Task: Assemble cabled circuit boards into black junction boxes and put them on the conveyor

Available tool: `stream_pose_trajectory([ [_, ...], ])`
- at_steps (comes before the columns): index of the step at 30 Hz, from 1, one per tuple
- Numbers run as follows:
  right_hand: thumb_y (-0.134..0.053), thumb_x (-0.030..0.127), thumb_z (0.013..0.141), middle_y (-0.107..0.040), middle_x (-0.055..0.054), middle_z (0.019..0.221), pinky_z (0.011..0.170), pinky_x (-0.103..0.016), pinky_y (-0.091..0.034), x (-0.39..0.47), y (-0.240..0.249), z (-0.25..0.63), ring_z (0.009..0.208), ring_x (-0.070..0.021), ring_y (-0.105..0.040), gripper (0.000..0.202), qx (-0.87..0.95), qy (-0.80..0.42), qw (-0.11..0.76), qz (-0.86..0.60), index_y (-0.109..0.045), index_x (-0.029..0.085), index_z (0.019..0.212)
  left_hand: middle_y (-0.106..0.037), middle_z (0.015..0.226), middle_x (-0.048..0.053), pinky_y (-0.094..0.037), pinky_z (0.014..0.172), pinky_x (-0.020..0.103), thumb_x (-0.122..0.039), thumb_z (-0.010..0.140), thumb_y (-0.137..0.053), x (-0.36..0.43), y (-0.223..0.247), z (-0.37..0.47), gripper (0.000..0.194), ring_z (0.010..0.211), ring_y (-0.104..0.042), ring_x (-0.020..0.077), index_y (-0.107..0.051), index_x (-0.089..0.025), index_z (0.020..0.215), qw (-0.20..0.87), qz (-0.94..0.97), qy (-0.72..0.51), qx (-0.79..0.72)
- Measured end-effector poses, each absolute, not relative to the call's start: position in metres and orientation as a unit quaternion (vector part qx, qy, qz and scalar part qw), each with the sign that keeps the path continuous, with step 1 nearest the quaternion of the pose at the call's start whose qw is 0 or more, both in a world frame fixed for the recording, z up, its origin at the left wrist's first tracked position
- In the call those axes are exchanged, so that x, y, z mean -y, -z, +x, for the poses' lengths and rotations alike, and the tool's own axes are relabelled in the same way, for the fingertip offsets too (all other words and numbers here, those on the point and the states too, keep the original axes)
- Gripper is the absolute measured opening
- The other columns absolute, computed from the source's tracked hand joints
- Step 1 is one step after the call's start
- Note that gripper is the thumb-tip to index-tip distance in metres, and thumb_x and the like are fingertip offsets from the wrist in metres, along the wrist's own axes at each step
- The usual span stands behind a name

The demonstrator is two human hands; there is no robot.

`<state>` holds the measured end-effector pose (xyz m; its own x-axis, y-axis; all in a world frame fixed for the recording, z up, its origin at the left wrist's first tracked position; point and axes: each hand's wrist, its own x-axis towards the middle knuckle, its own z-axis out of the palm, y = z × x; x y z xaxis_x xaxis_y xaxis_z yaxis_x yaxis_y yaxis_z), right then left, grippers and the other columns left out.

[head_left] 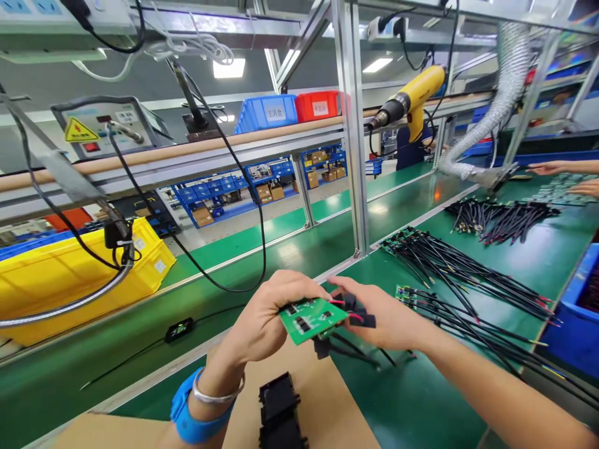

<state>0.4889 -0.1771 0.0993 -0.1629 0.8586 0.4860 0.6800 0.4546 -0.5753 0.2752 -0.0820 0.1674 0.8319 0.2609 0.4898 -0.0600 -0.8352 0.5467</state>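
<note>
A green circuit board (312,321) is pinched in my left hand (266,308), tilted above the cardboard. My right hand (381,315) is wrapped round black block-like parts (355,310) at the board's right edge. Short red wires run between these parts and the board. Another small black piece (321,348) hangs just under the board, and blurred black cables trail below my right hand. The tips of my right fingers are partly hidden. Below my hands, black plastic housings (279,402) lie in a row on the cardboard sheet (339,399).
Bundles of black cables with boards (461,265) lie on the green bench to the right. A yellow bin (84,268) stands left, and a yellow heat gun (412,100) hangs above. A silver duct (496,125) comes down near another person's hands (556,167). A blue bin (583,318) stands right.
</note>
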Motion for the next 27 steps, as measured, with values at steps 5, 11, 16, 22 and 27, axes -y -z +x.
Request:
stream_pose_trajectory([
  [5, -0.047, 0.019, 0.086, -0.063, -0.001, 0.076, 0.060, -0.026, -0.041, 0.155, -0.108, 0.483, 0.070, -0.0175, -0.057, 0.011, 0.679, -0.114, 0.434, -0.581, -0.057, 0.020, 0.089, -0.054, 0.138, 0.008, -0.032, 0.109, 0.042, -0.056, 0.080, -0.068, 0.083, -0.129, 0.273, 0.063, 0.132, -0.042, 0.0309, -0.053, -0.027, 0.134, 0.416, 0.750, -0.496, -0.137],
  [11, -0.050, 0.023, 0.086, -0.057, 0.002, 0.062, 0.048, -0.023, -0.036, 0.160, -0.139, 0.460, 0.054, -0.0133, -0.053, 0.011, 0.658, -0.158, 0.426, -0.600, -0.053, 0.021, 0.076, -0.054, 0.129, 0.008, -0.045, 0.099, 0.036, -0.043, 0.074, -0.079, 0.110, -0.088, 0.314, 0.068, 0.120, -0.054, 0.0256, -0.043, -0.025, 0.127, 0.505, 0.611, -0.557, -0.247],
  [16, -0.054, 0.052, 0.088, -0.051, 0.004, 0.049, 0.027, -0.021, -0.030, 0.170, -0.170, 0.470, 0.031, -0.0098, -0.043, 0.034, 0.630, -0.422, 0.363, -0.541, -0.057, 0.020, 0.076, -0.057, 0.086, -0.002, -0.052, 0.063, 0.021, -0.034, 0.086, -0.064, 0.095, -0.109, 0.287, 0.035, 0.070, -0.064, 0.0109, -0.046, -0.024, 0.115, 0.528, 0.587, -0.538, -0.296],
  [22, -0.068, 0.048, 0.080, -0.052, 0.003, 0.047, 0.031, -0.020, -0.031, 0.161, -0.158, 0.527, 0.034, -0.0094, -0.047, 0.038, 0.722, -0.311, 0.244, -0.567, -0.058, 0.019, 0.057, -0.060, 0.080, -0.001, -0.030, 0.032, 0.012, -0.029, 0.071, -0.078, 0.121, -0.134, 0.190, 0.039, 0.039, -0.041, 0.0012, -0.061, -0.018, 0.105, 0.637, 0.667, -0.137, -0.362],
  [27, -0.075, 0.037, 0.072, -0.070, -0.001, 0.080, 0.053, -0.024, -0.048, 0.140, -0.079, 0.515, 0.070, -0.0191, -0.065, 0.029, 0.752, -0.435, 0.177, -0.462, -0.073, 0.020, 0.096, -0.066, 0.093, 0.003, -0.046, 0.046, 0.018, -0.033, 0.069, -0.079, 0.171, -0.081, 0.182, 0.048, 0.061, -0.056, 0.0111, -0.063, -0.020, 0.112, 0.673, 0.624, -0.028, -0.396],
])
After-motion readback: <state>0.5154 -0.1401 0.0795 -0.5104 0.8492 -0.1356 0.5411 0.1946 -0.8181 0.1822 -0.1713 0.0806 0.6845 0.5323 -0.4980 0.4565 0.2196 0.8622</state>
